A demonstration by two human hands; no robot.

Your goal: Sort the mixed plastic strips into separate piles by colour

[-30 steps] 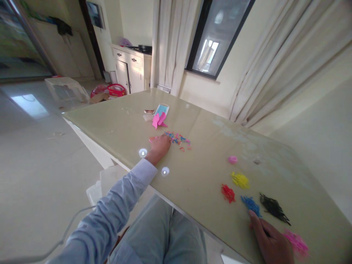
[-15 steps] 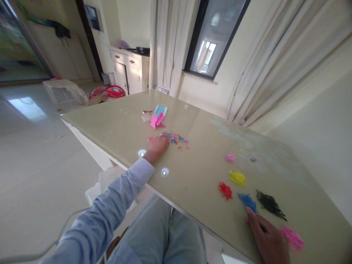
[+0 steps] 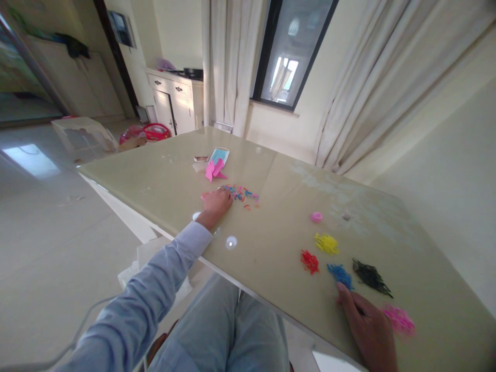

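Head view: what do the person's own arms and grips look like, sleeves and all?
The left arm wears a long, creased light-blue sleeve ending in a plain, paler cuff. The left grip is an ungloved human hand. The right grip is also an ungloved hand; no sleeve shows there, as the frame cuts it off.

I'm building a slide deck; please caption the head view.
Left hand at a mixed-colour pile, right hand at a blue pile, black pile and pink pile nearby on the table.
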